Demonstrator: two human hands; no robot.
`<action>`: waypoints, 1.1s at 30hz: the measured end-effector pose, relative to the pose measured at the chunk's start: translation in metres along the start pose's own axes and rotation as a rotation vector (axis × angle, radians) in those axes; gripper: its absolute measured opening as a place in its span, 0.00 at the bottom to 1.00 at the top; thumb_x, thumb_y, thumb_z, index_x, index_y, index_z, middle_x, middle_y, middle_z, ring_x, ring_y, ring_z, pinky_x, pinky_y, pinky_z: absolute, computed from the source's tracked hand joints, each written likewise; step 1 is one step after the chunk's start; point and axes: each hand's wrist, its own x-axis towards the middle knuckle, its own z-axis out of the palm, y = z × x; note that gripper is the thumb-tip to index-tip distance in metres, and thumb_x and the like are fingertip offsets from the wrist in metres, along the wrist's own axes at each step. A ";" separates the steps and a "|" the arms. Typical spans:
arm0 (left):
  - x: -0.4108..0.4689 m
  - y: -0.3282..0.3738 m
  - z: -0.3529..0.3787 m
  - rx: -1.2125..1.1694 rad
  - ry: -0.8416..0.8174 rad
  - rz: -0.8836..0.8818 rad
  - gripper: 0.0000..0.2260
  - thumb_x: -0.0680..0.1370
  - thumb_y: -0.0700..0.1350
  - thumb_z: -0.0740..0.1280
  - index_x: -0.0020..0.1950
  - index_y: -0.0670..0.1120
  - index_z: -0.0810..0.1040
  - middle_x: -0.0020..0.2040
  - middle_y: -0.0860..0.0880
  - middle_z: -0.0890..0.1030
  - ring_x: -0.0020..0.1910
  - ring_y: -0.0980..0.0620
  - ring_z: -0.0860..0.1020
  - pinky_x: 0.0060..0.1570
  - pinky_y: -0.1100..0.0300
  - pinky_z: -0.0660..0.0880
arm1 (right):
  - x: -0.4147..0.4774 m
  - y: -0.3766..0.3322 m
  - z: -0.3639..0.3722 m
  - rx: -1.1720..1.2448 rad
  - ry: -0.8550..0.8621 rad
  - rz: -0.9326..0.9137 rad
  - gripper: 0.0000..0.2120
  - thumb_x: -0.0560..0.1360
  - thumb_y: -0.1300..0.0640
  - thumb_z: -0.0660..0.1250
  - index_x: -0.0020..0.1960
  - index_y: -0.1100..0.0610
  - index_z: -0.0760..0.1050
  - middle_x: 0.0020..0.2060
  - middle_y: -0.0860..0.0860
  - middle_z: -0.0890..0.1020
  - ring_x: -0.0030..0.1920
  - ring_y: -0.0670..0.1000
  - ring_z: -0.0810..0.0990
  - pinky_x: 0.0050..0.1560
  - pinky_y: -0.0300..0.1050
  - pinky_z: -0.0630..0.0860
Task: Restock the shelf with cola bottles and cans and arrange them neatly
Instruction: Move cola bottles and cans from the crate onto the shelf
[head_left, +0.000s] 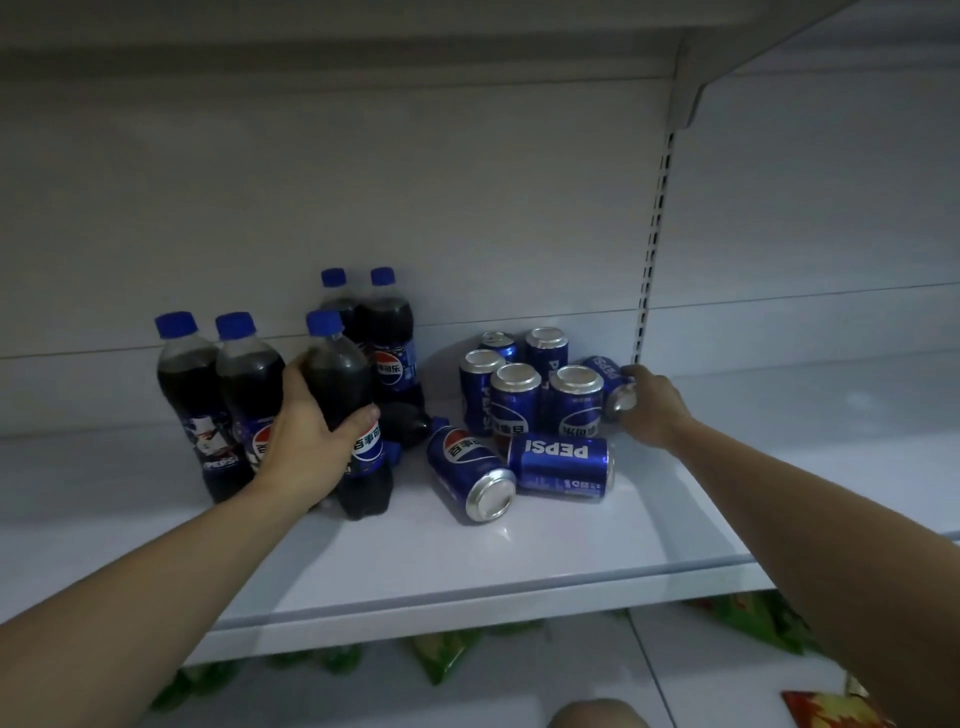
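white shelf (467, 566), dim light; stock sits left of centre.

left end: the far-left bottle (189, 384) and the second bottle (244, 379) stand upright side by side, touching, blue caps on. just right of them the front bottle (337, 374) stands upright on the shelf. the left hand (306, 447) grips it at the waist, thumb laid across the label, fingers wrapped round the far side. behind it, close to the back panel (363, 182), two rear bottles (387, 322) stand upright and touching. one fallen bottle (410, 423) lies on its side between the front bottle and the cans, cap pointing right.

centre: five upright cans (514, 400) stand in a tight cluster. in front of the cluster two cans lie on their sides and touch each other. the left fallen can (470, 475) has a silver end facing the camera. the right fallen can (558, 467) lies broadside, its lettering upside down.

right edge of the cluster: the held can (605, 371) is tipped over, silver end toward the camera, against the nearest upright can. the right hand (652, 410) holds it, fingers curled round its body. whether it rests on the shelf cannot be told.

further right: a slotted upright (655, 223) runs up the back panel.

below the shelf: green packets (441, 657) and, far right, a red and yellow packet (831, 712).
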 end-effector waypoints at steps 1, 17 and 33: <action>-0.003 0.000 0.000 0.014 -0.014 -0.001 0.37 0.76 0.43 0.74 0.79 0.50 0.57 0.71 0.44 0.73 0.70 0.42 0.72 0.69 0.44 0.70 | -0.010 0.000 -0.005 -0.065 -0.009 -0.028 0.33 0.73 0.59 0.71 0.76 0.53 0.64 0.67 0.61 0.72 0.66 0.64 0.73 0.64 0.55 0.73; -0.073 -0.001 -0.183 -0.007 0.173 0.137 0.23 0.84 0.53 0.60 0.78 0.51 0.62 0.65 0.47 0.74 0.60 0.46 0.77 0.58 0.50 0.75 | -0.190 -0.202 -0.045 -0.543 0.110 -0.857 0.29 0.76 0.52 0.67 0.74 0.50 0.63 0.68 0.55 0.70 0.66 0.57 0.70 0.62 0.55 0.75; -0.348 -0.174 -0.502 0.265 0.836 -0.377 0.20 0.85 0.55 0.56 0.75 0.49 0.65 0.59 0.50 0.74 0.59 0.48 0.77 0.61 0.44 0.75 | -0.483 -0.479 0.260 -0.401 -0.377 -1.899 0.26 0.78 0.44 0.65 0.73 0.45 0.61 0.65 0.51 0.67 0.62 0.52 0.69 0.59 0.49 0.75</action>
